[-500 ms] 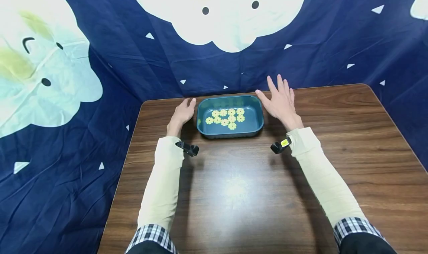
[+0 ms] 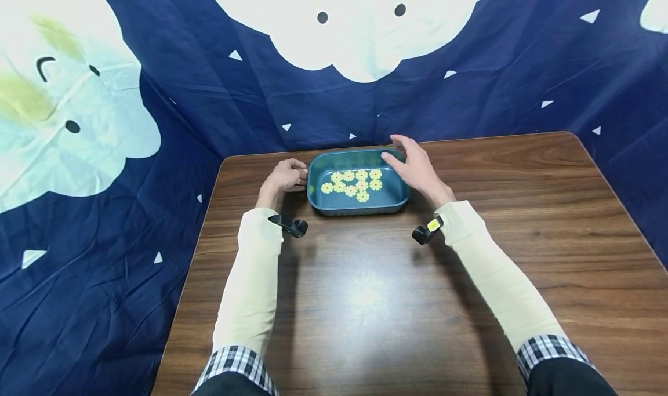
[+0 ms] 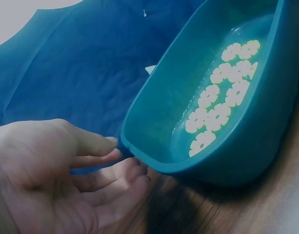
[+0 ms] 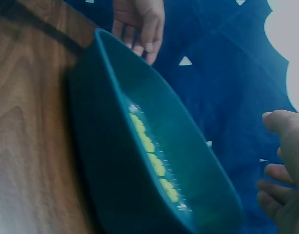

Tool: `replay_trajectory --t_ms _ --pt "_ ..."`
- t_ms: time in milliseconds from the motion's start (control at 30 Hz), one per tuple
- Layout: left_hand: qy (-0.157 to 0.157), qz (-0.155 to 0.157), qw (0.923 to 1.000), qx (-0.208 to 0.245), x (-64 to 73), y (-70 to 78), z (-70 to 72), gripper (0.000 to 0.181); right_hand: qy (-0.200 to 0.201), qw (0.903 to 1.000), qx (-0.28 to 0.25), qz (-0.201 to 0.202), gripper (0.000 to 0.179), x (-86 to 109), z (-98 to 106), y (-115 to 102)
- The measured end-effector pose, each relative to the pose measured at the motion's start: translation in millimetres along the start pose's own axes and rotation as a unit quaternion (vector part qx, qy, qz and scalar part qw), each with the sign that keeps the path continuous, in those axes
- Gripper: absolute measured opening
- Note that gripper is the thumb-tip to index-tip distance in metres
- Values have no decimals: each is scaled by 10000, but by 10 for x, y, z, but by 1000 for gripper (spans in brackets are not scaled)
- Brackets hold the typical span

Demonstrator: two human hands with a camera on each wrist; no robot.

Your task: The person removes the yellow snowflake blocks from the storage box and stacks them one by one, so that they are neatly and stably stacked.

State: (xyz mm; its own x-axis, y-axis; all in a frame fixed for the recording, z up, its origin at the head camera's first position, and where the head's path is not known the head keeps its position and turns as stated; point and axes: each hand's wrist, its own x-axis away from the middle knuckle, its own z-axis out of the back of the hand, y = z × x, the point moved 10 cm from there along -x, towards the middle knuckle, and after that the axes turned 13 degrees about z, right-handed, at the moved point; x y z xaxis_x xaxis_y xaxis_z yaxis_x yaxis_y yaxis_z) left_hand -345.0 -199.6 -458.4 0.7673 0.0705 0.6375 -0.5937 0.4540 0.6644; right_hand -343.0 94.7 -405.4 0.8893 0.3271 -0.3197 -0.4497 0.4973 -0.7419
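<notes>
A teal plastic tub (image 2: 334,211) with rounded corners stands at the far edge of the table. Yellow flower shapes (image 2: 362,185) lie across its floor; whether they are loose or stuck on cannot be told. My left hand (image 2: 284,178) is beside the tub's left end, fingers loosely bent. In the left wrist view that hand (image 3: 52,180) has its fingertips close to the rim and grips nothing. My right hand (image 2: 417,170) reaches over the right end, thumb above the rim. From the right wrist view this hand (image 4: 291,165) appears apart from the tub wall (image 4: 110,161).
The brown wooden table (image 2: 355,338) reaches out in front of the tub and to both sides. A dark blue cloth (image 2: 323,112) with white cloud figures hangs right behind the table's far edge. Small black cameras (image 2: 296,228) sit on both wrists.
My right hand has moved left, from beside the tub to over its right end, its spread fingers now closer together. My left hand has turned slightly, fingers more bent. The tub stays put.
</notes>
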Motion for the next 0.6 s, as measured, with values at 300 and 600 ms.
replay_trajectory --t_ms 300,600 --pt "-110 242 9996 -64 -13 -55 -106 37 -62 9981 -557 -267 51 14 -303 101" --pt "-218 390 9983 372 -53 -148 -92 15 -552 9922 -712 -860 56 19 -577 219"
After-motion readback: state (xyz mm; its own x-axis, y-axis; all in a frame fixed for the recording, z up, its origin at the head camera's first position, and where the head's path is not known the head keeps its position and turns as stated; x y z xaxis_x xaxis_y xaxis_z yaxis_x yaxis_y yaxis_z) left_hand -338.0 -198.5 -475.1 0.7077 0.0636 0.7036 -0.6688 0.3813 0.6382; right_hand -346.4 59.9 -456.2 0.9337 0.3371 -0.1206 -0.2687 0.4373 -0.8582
